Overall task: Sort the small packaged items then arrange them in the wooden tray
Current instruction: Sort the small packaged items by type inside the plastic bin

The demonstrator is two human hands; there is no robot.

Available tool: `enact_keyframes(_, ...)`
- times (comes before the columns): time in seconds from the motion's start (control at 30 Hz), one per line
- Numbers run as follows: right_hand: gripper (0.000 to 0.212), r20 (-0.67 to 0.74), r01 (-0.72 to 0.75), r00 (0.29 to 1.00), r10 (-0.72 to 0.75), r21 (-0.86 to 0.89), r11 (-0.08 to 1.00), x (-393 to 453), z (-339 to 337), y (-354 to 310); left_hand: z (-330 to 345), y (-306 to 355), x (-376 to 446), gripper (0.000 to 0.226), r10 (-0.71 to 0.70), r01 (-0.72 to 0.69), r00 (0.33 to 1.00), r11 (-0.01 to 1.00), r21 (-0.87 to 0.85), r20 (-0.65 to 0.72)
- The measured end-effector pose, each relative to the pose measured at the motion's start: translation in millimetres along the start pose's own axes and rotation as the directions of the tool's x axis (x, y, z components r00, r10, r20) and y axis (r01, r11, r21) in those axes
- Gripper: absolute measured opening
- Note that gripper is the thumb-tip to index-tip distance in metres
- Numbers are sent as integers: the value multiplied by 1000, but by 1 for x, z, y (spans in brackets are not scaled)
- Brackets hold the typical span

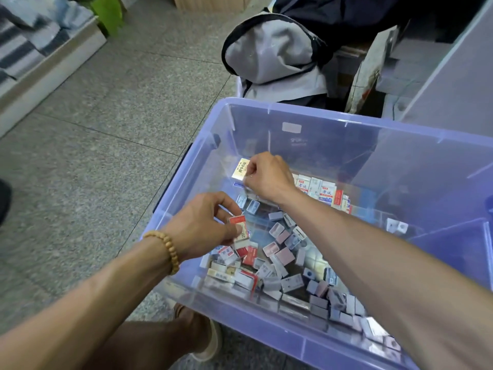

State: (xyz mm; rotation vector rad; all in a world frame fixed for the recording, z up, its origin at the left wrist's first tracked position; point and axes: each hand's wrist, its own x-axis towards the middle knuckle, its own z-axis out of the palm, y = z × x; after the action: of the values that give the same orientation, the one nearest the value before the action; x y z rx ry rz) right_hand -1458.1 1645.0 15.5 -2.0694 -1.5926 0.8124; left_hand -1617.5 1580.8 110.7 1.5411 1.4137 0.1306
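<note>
A clear purple plastic bin on the floor holds several small packaged items, loose in a heap. Against its far side stands a neat row of white and red packs. My left hand, with a bead bracelet on the wrist, pinches a red and white pack marked 2B above the heap. My right hand reaches to the far left of the bin and pinches a cream pack with dark lettering. No wooden tray can be made out.
The bin stands on a speckled grey tiled floor. A grey and black bag sits right behind it. A low shelf with stacked goods runs along the far left. My sandalled foot is at the bin's near side.
</note>
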Motion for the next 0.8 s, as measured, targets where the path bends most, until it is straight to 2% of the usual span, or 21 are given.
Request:
enact_keyframes(0.17,13,-22,67,997,-67,-33,997,-7,-2,2,0,-2,2,17,10,-10,1000,1000,11,-15)
enact_keyframes(0.23,18,29,134,991,-134,-1,991,-27,-8,5,-1,-3,4,17,24,-23,999,998,53,-27)
enact_keyframes(0.27,17,94,183,979,-182,-5,983,-39,-11,8,-1,-3,5,17,35,-32,999,996,81,-28)
enact_keyframes(0.33,6,346,247,911,-224,-24,969,-64,-16,16,0,-3,5,18,52,-49,998,988,147,-21)
enact_keyframes(0.4,12,600,222,784,-162,-27,975,-83,-16,26,1,-3,4,19,73,-71,997,969,237,0)
enact_keyframes(0.43,17,671,194,730,-127,-25,981,-90,-15,31,1,-3,4,20,82,-83,997,953,293,14)
enact_keyframes(0.47,21,690,170,716,-110,-20,985,-95,-11,37,0,-3,3,20,86,-90,996,935,342,27)
enact_keyframes(0.57,47,567,151,813,-130,10,988,-101,-1,47,-1,-3,1,20,80,-92,996,917,387,46)
enact_keyframes(0.6,54,547,166,824,-146,13,986,-101,1,47,-1,-3,1,20,80,-92,996,917,389,48)
enact_keyframes(0.7,46,622,190,761,-185,59,980,-97,12,39,-2,-3,0,18,82,-93,996,923,374,44)
enact_keyframes(0.8,58,689,218,704,-171,18,976,-90,18,31,-2,-3,0,18,87,-92,996,928,361,29)
